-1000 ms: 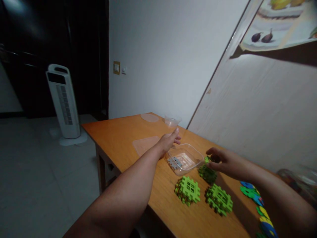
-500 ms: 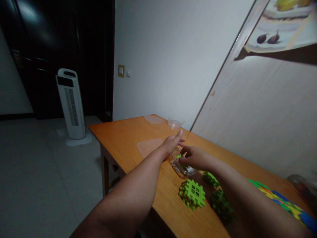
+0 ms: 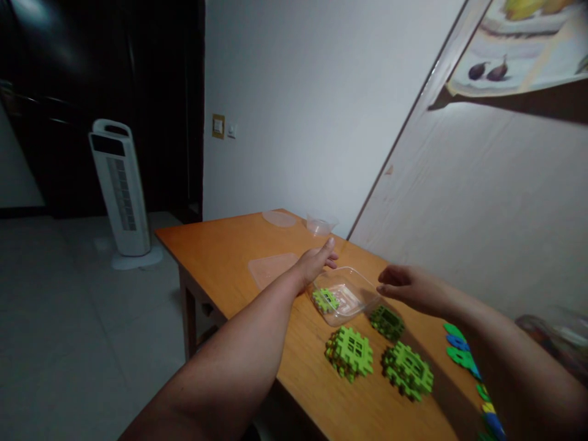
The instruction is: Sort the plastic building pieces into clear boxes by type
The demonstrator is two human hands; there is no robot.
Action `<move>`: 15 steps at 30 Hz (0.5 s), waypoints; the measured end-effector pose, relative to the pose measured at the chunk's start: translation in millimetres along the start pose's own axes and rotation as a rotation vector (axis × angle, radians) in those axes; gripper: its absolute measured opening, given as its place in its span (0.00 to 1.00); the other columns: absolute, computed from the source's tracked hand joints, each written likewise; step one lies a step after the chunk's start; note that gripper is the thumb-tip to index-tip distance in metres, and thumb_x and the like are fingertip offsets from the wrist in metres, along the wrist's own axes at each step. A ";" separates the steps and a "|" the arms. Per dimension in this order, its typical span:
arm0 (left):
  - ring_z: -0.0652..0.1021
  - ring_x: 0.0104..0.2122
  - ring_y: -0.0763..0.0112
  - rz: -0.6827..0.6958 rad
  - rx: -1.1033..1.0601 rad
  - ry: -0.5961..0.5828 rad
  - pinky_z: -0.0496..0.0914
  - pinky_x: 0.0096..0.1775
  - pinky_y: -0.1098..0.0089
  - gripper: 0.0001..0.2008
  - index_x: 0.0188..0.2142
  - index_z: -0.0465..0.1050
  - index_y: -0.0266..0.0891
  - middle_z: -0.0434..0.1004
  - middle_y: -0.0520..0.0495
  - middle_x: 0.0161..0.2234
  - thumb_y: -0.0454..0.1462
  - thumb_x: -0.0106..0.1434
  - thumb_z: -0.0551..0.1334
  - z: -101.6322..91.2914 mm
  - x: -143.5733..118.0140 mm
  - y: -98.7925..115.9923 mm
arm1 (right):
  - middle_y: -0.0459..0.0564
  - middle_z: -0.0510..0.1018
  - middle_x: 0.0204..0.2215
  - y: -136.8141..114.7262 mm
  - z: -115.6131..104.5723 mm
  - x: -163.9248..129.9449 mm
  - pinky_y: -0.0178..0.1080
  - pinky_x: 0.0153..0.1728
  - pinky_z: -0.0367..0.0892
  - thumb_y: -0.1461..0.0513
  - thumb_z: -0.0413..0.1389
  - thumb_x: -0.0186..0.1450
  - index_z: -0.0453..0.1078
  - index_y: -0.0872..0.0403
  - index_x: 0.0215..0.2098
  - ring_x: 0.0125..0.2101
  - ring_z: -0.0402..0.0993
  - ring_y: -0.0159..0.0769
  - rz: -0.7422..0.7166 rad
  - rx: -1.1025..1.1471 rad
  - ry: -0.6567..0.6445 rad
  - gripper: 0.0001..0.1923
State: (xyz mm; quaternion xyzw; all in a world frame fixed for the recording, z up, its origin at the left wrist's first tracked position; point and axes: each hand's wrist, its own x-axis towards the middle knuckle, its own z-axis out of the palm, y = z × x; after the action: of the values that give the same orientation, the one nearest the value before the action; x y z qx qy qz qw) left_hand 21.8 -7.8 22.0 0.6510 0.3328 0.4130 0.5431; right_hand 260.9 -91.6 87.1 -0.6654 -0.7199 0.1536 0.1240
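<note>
The tub (image 3: 362,288) stands on the bench (image 3: 220,257), a green piece (image 3: 325,299) inside. The left hand (image 3: 315,262) rests loose at its rim; the right hand (image 3: 407,286) hovers empty beside it. A careless nudge could tip the light tub and spill the piece.

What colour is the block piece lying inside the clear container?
Green block piece, seen in the head view.
</note>
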 end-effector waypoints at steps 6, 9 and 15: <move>0.75 0.42 0.58 -0.006 -0.009 -0.007 0.66 0.46 0.62 0.42 0.45 0.74 0.34 0.78 0.38 0.41 0.67 0.57 0.43 0.4 -0.2 -0.3 | 0.53 0.79 0.37 21.5 15.1 -23.2 0.38 0.34 0.67 0.53 0.64 0.53 0.69 0.55 0.48 0.36 0.75 0.41 0.056 -0.046 -0.185 0.27; 0.75 0.42 0.59 -0.013 -0.020 -0.009 0.66 0.46 0.63 0.43 0.45 0.73 0.34 0.78 0.38 0.41 0.67 0.57 0.43 0.8 0.7 -1.5 | 0.51 0.79 0.34 18.4 22.0 -26.6 0.37 0.32 0.66 0.57 0.62 0.53 0.69 0.54 0.48 0.33 0.74 0.40 0.045 -0.100 -0.178 0.25; 0.75 0.43 0.59 -0.021 -0.031 -0.011 0.66 0.46 0.62 0.42 0.45 0.73 0.34 0.78 0.38 0.41 0.67 0.57 0.45 1.5 2.6 -3.2 | 0.53 0.79 0.34 12.2 8.2 -25.2 0.38 0.32 0.65 0.56 0.58 0.58 0.67 0.56 0.49 0.33 0.74 0.39 0.025 -0.139 -0.047 0.22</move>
State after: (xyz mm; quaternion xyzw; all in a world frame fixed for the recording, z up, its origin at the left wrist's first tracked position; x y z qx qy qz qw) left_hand 24.4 -5.5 19.2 0.6412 0.3301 0.4089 0.5592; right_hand 271.0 -116.3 75.5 -0.6775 -0.7232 0.1204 0.0590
